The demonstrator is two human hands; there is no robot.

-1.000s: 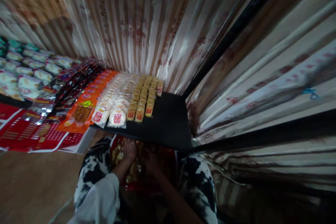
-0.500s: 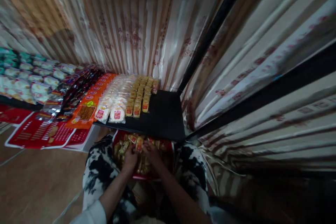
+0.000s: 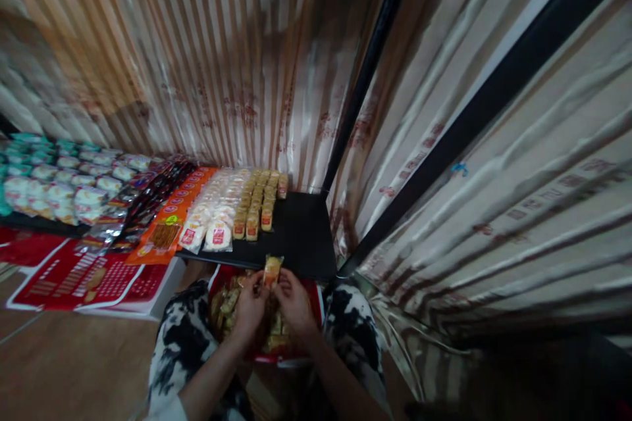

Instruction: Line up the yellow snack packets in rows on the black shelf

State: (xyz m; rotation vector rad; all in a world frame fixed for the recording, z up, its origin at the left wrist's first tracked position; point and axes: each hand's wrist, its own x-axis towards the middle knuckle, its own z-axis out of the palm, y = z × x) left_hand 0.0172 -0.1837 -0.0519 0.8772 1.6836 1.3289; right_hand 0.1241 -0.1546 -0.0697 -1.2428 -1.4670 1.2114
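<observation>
Several green packs [image 3: 29, 145] are stacked toward the left end of the black shelf [image 3: 306, 230], too blurred to be counted; beside them rows of white packs [image 3: 59, 194] are set out, likewise uncounted. Below the front edge there, at least two red printed sheets [image 3: 54, 279] are seen. Farther right, dark glossy packs [image 3: 148, 200] and orange packs [image 3: 165, 230] are overlapped from back edge to front edge, so neither can be counted. Two columns of round white packs [image 3: 218, 234] are laid next, ending at the front edge. Three columns of yellow packs [image 3: 251, 220] are ranged beside them, with one more pack seen to their right near the back edge. Just off the front edge, one yellow packet [image 3: 272, 270] is held upright over the red box [image 3: 314, 293], its lower end pinched by the left hand [image 3: 251, 306] and the right hand [image 3: 295, 306], thumbs and fingers closed on it. It is judged light, its wrapper slippery, its filling perhaps crumbly; it is best taken gently by the sides or sealed end. Many similar packets are heaped in the box, half hidden by the hands.
</observation>
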